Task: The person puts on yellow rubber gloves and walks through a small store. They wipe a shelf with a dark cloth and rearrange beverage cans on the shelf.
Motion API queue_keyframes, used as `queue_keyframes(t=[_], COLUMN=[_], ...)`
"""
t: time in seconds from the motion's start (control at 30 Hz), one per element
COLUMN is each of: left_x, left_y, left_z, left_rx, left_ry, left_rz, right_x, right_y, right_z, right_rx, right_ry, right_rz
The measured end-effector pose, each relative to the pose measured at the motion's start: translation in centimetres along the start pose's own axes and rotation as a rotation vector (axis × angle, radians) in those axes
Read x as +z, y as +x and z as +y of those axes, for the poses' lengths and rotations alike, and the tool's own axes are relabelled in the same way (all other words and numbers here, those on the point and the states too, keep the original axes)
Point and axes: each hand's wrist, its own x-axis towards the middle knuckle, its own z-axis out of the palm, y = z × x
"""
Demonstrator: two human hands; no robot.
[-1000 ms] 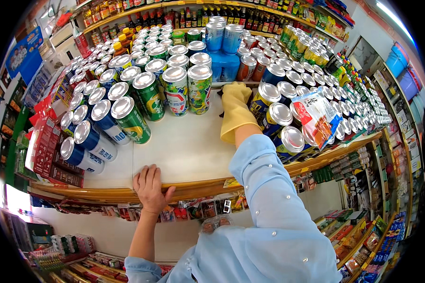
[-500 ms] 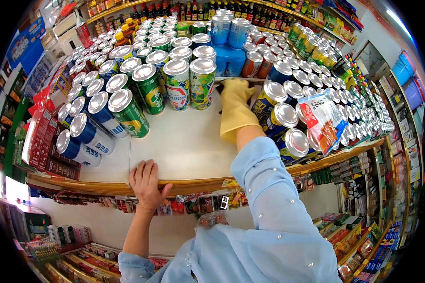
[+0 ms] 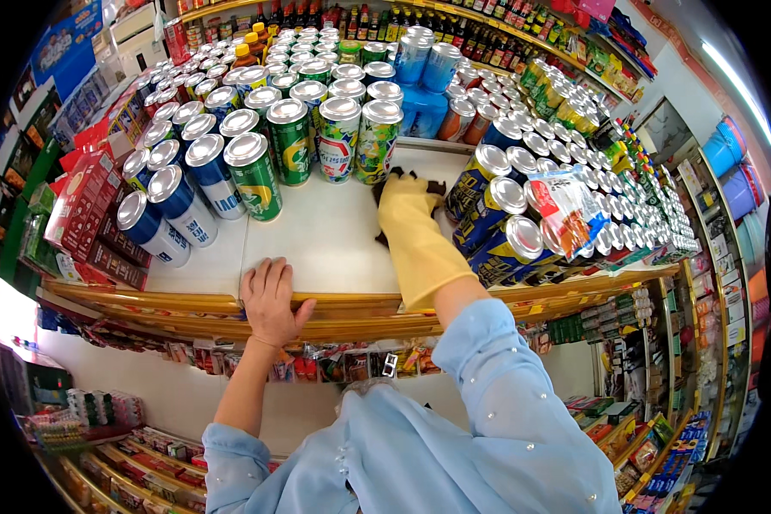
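My right hand [image 3: 413,231], in a yellow rubber glove, presses a dark cloth [image 3: 437,187] onto the white shelf top [image 3: 325,240]. The cloth sticks out on both sides of the glove, and the rest of it is hidden beneath. Just beyond the glove stands a green patterned can [image 3: 378,141], and dark blue and yellow cans [image 3: 491,210] are to its right. Bare and with its fingers stretched out, my left hand [image 3: 270,300] lies flat over the shelf's wooden front edge [image 3: 351,305], holding nothing.
Blue-and-white cans [image 3: 182,206] and a green can [image 3: 255,176] stand left of the shelf's bare patch. A red box [image 3: 81,206] sits at the left end. One snack packet [image 3: 569,210] lies atop the right-hand cans. Blue shrink-wrapped cans [image 3: 421,107] stand farther back.
My right glove has come back toward me from the shelf's far part, and the dark cloth under it now shows more. My left hand stays on the front edge; the whole view has shifted slightly.
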Motion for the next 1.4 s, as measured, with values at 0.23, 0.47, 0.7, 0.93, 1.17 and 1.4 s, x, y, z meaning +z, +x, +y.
queue_keyframes(t=[0.23,0.47,0.7,0.93,1.17,1.4], left_x=[0.2,0.1,0.1,0.3,0.4,0.4], left_y=[-0.3,-0.2,-0.3,-0.7,-0.6,-0.6], left_z=[-0.2,-0.3,-0.3,-0.5,-0.6,-0.4], left_rx=[-0.006,-0.01,-0.039,-0.073,-0.069,-0.064], left_ry=[-0.003,-0.003,-0.008,-0.008,-0.016,-0.029], left_rz=[0.035,0.003,-0.035,-0.059,-0.032,-0.014], right_x=[1.3,2.8,1.4,1.0,-0.7,0.3], right_y=[-7.8,1.4,10.8,13.8,13.3,8.7], right_z=[0.6,1.1,2.1,3.0,4.4,2.8], right_rx=[-0.216,-0.121,0.111,0.321,0.335,0.108], right_ry=[-0.028,-0.048,0.026,0.058,0.25,0.176], right_rz=[-0.067,0.224,0.138,0.123,0.235,0.29])
